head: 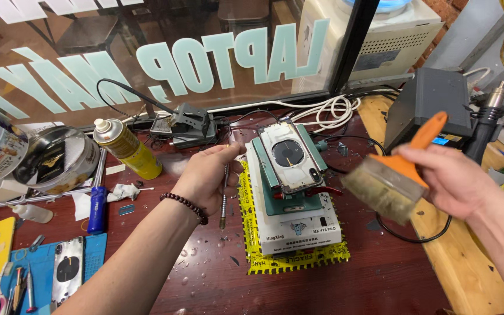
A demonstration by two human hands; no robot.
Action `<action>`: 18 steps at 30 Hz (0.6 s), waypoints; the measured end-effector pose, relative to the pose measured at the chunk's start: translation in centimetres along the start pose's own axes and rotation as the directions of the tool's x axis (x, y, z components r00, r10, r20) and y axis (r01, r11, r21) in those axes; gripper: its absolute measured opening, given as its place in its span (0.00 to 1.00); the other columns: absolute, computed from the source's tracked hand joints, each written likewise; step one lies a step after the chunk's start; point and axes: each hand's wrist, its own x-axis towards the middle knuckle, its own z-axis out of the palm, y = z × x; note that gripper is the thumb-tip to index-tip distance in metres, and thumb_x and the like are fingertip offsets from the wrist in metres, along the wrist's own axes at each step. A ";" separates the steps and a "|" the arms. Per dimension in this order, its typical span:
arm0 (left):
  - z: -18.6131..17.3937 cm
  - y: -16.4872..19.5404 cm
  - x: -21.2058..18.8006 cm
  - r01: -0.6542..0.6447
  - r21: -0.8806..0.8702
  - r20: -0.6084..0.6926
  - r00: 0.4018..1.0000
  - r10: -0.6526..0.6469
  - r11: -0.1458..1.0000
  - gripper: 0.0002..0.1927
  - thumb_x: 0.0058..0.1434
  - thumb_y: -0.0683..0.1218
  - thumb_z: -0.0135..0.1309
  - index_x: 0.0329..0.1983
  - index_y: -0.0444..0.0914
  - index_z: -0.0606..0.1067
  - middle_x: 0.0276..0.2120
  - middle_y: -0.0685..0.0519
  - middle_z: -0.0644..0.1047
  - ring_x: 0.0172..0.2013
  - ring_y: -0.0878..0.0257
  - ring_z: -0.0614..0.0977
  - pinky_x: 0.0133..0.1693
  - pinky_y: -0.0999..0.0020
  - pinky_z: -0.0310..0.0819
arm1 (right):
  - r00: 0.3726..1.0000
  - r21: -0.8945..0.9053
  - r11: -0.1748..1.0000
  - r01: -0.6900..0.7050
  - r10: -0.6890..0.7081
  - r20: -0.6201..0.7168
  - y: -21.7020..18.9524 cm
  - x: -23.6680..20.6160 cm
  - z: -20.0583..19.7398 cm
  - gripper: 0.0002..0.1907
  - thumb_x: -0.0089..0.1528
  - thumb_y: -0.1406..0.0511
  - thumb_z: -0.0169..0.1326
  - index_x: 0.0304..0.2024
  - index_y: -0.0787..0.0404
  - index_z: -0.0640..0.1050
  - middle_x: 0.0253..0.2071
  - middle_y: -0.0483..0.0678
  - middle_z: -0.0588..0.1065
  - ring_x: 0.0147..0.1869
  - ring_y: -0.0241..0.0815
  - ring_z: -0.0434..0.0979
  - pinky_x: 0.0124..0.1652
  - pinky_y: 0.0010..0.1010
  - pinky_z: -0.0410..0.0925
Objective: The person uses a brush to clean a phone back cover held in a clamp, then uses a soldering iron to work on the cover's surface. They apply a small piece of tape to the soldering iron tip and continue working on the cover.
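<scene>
Head view: left hand (208, 178) grips a thin metal pick tool (224, 195), tip down, just left of the green clamp fixture (310, 201) w/ the phone back (289, 154) in it. Right hand (447, 181) closed on an orange-handled brush (395, 178), held above the bench, right of the phone.

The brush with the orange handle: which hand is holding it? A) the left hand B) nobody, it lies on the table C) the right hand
C: the right hand grips the brush in the air, while the left hand holds a thin metal tool.
</scene>
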 end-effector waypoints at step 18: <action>0.7 0.1 1.0 0.019 0.054 0.079 0.997 -0.024 0.998 0.13 0.68 0.51 0.51 0.41 0.37 0.77 0.24 0.55 0.73 0.19 0.68 0.69 0.21 0.72 0.63 | 0.908 -0.314 0.864 0.395 -0.419 -0.011 -5.1 1.7 15.6 0.11 0.61 0.66 0.63 0.41 0.68 0.81 0.33 0.49 0.80 0.31 0.33 0.79 0.28 0.25 0.71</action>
